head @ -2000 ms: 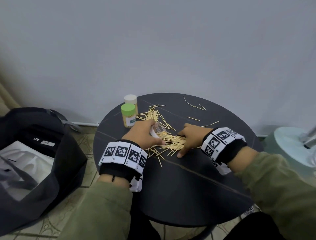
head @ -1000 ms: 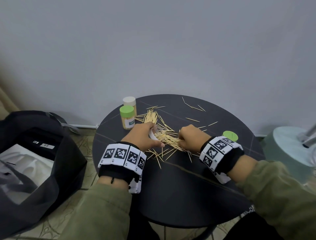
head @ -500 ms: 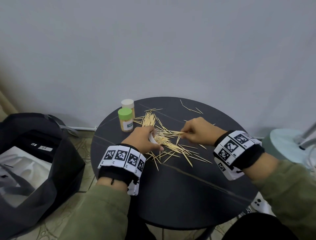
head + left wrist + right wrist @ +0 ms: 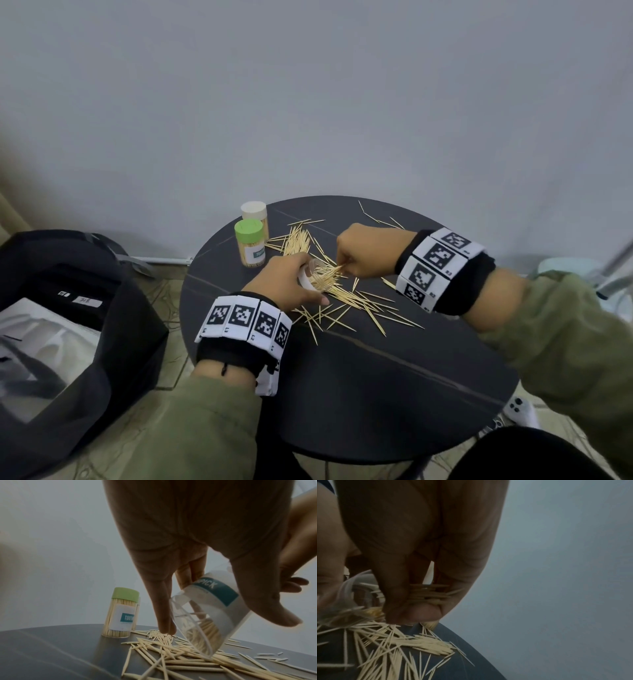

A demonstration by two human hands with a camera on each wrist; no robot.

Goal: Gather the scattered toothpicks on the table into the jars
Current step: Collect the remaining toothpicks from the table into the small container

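Here, hands [image 4: 289,279] [image 4: 368,251] apparently meet, tilting jar [image 4: 208,620], pinching toothpicks [image 4: 429,593].

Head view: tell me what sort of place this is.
Probably a corner of a home or small office, not a workshop: a small round black table against a plain grey wall, tiled floor, and an open black bag beside it.
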